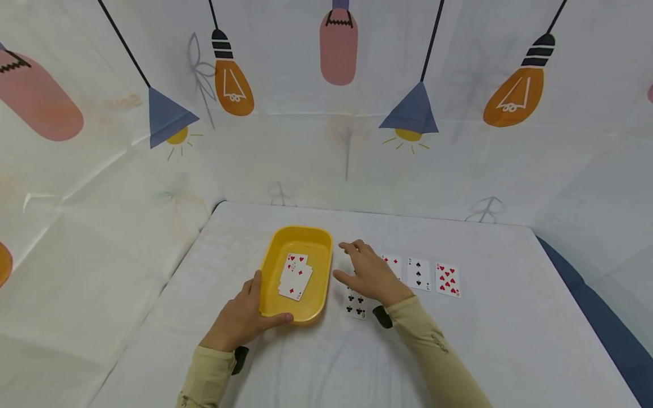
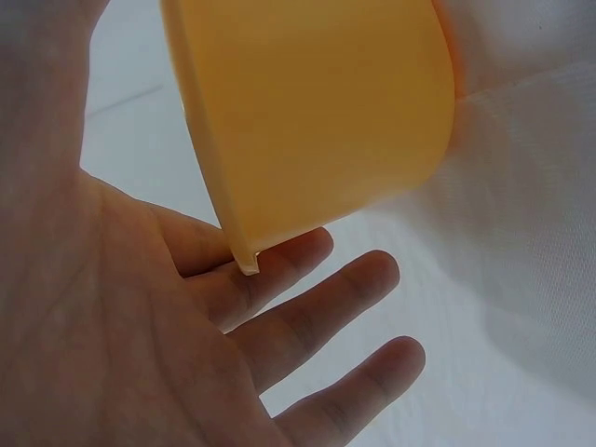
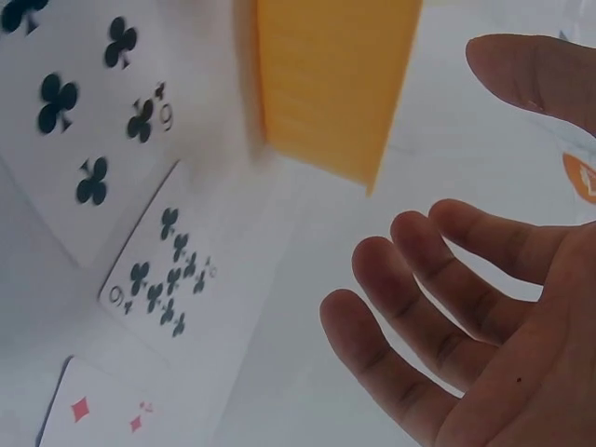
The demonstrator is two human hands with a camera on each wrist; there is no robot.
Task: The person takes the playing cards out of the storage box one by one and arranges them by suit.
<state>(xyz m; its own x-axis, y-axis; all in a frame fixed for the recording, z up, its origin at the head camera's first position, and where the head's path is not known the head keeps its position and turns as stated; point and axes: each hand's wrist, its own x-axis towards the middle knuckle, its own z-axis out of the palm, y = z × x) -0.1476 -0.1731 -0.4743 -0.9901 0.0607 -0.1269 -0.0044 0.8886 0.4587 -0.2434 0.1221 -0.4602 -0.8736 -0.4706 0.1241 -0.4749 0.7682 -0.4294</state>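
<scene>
My left hand (image 1: 237,317) rests at the near left corner of a yellow plastic tray (image 1: 329,266), thumb along the near rim and fingers against the left wall. In the left wrist view those fingers (image 2: 317,317) are straight and spread under the rim. Inside the tray a two of diamonds (image 1: 296,283) overlaps a hearts card (image 1: 297,258). Over the playing cards right of the tray hovers my right hand (image 1: 372,275), holding nothing, its fingers loosely bent. Below it lie a clubs card (image 1: 355,306) and a second clubs card (image 3: 168,270), which the hand mostly hides in the head view.
To the right, a diamonds card (image 1: 391,264), a spades card (image 1: 419,274) and a hearts card (image 1: 447,279) lie in a row. White cloth covers the table (image 1: 408,368). Behind it hangs a white sheet (image 1: 306,153) printed with lamps and bulbs.
</scene>
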